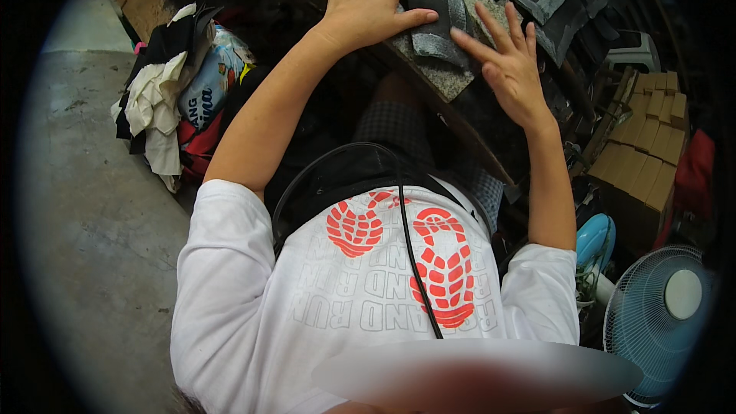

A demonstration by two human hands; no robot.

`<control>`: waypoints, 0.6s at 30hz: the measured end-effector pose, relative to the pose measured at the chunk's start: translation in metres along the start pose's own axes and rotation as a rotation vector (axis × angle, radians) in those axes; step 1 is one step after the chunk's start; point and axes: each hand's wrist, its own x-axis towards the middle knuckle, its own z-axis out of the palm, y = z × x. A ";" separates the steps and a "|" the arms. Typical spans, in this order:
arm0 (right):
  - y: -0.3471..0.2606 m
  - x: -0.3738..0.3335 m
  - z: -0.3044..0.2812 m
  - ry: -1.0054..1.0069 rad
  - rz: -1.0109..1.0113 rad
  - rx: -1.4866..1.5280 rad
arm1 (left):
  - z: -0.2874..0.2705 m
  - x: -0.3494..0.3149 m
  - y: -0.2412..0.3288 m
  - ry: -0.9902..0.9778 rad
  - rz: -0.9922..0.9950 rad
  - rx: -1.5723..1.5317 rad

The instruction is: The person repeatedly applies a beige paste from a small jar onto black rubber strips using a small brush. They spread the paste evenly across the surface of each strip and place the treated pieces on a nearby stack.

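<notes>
Black cloth piece (434,0) is pressed flat on the bench (429,77) by the left hand (368,4); at 3 o'clock, the right hand (510,69) is spread open, nothing in its grip.

Both bare forearms reach forward, left hand (368,4) pressed flat, right hand (506,65) splayed open.

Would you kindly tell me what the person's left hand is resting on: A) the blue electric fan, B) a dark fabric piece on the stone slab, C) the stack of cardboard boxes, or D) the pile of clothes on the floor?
B: the left hand lies flat, palm down, on the dark fabric piece on the speckled stone slab, far from the other options.
</notes>
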 end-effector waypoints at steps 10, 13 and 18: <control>-0.010 -0.001 -0.034 -0.007 0.040 0.600 | -0.001 -0.005 0.003 0.080 0.076 0.120; -0.005 0.016 -0.042 0.194 0.114 0.821 | -0.012 -0.011 0.007 0.243 0.165 -0.022; 0.000 0.050 -0.030 0.283 0.316 1.082 | -0.033 -0.010 0.018 0.178 0.006 -0.282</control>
